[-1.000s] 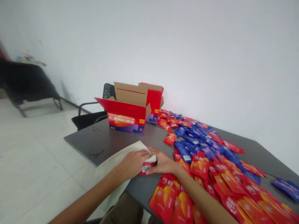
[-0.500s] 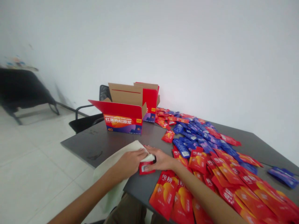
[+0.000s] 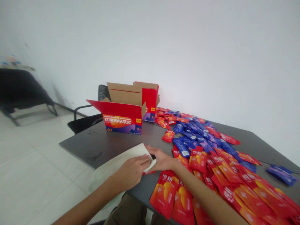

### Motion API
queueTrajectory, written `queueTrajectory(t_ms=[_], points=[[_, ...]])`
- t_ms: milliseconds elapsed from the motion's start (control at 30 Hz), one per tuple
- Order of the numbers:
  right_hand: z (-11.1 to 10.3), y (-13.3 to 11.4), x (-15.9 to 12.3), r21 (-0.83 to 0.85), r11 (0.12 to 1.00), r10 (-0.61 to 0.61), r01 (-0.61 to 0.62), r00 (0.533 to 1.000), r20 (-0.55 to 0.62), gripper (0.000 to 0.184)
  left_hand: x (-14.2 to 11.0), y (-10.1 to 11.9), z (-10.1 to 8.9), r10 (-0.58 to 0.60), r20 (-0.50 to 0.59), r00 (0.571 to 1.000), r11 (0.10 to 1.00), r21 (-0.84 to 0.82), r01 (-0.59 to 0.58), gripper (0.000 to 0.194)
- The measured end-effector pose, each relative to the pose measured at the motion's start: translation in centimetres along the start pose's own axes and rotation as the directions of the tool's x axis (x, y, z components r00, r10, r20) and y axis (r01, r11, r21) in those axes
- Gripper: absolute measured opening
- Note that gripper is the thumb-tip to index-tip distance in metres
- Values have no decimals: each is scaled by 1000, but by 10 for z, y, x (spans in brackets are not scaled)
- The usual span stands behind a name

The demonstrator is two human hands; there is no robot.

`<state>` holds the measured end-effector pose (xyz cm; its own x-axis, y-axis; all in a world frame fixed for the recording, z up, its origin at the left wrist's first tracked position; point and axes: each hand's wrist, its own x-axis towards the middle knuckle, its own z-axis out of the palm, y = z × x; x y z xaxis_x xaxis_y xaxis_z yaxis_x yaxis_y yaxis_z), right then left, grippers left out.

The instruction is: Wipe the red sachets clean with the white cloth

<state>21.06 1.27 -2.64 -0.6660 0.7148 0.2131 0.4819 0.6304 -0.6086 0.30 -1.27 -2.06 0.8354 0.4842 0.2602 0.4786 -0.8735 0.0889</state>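
Note:
My left hand [image 3: 134, 170] is closed on a pale cloth [image 3: 125, 155] and presses it down near the table edge. Beneath the cloth lies a red sachet [image 3: 150, 172], of which only a thin strip shows. My right hand [image 3: 161, 158] curls against the sachet's far side, its fingertips partly hidden by the cloth. The cloth's other end hangs over the table edge. Just right of my hands, red sachets [image 3: 165, 192] with orange fruit prints lie in overlapping rows.
An open printed carton [image 3: 123, 123] stands on the dark table [image 3: 79, 145], with a second carton [image 3: 150, 100] behind it. Blue sachets [image 3: 185, 147] and red ones pile up along the right. A black chair [image 3: 86, 122] stands beyond the table; a white wall rises behind.
My left hand has drawn the cloth down towards me over the sachet, so less of its red face shows. My right hand stays at the sachet.

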Motion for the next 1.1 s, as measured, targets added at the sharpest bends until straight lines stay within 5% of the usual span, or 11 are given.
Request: queueTrajectory(t_ms=[233, 400, 633, 800, 1000, 1100], points=[[1, 0, -2, -7, 995, 100, -100, 995, -3, 107, 9, -12, -9, -166, -25, 986, 986, -7, 166, 43], [1, 2, -1, 0, 1000, 3, -3, 1000, 3, 104, 0, 1, 1, 7, -18, 1000, 1000, 3, -7, 49], [0, 0, -2, -10, 998, 67, -67, 998, -9, 103, 10, -14, -8, -177, -29, 984, 984, 13, 178, 46], [0, 1, -1, 3, 1000, -6, 6, 1000, -2, 107, 0, 1, 0, 22, -7, 1000, 1000, 16, -22, 49], [0, -1, -2, -20, 995, 93, -93, 996, 9, 107, 7, -15, -8, -158, -23, 987, 987, 3, 158, 51], [0, -2, -2, -10, 997, 78, -78, 997, 4, 110, 3, -9, -5, -69, -12, 998, 998, 13, 69, 51]])
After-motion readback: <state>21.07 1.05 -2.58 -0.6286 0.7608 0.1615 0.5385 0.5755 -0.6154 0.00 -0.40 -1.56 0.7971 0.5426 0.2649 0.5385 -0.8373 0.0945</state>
